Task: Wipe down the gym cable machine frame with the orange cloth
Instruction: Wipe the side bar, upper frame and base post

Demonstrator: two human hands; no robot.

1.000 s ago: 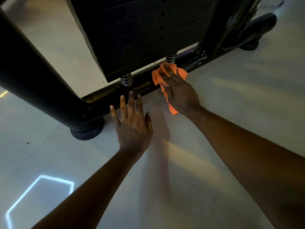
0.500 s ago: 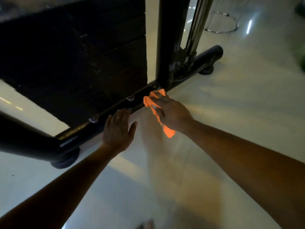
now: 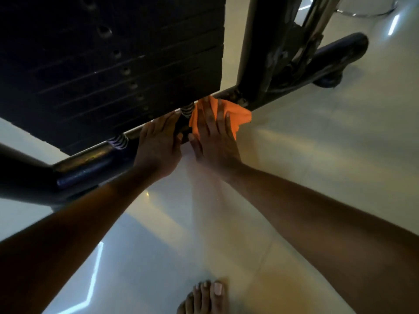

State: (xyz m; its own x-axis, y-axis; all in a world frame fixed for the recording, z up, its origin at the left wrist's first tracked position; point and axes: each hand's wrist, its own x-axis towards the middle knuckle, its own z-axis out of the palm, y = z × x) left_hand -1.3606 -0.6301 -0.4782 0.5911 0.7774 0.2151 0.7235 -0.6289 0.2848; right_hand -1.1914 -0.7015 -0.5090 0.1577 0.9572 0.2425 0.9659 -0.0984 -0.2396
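Now, left to right across the frame:

Weight stack [image 3: 113, 64]: fills the upper left, hanging low over the base bar [image 3: 86, 164], with two springs [image 3: 118, 141] between them.

Left hand [image 3: 158, 146]: centre, fingers straight and relaxed, resting on the base bar and holding nothing.

Right hand [image 3: 213, 137]: just beside the left, fingers spread flat, pressing the orange cloth [image 3: 240, 116] onto the bar near the foot of the upright post [image 3: 256, 53].

Cloth handling: likely soft, light and limp; it bunches under the palm, so a flat press or a pinch at a loose corner suits it.

Frame handling: stiff, heavy and fixed; probably smooth, so the cloth should slide easily.

Edges and room: tight above the bar under the stack and around the springs; the floor [image 3: 317, 155] at lower right is open. A bare foot [image 3: 204, 298] shows at the bottom edge.
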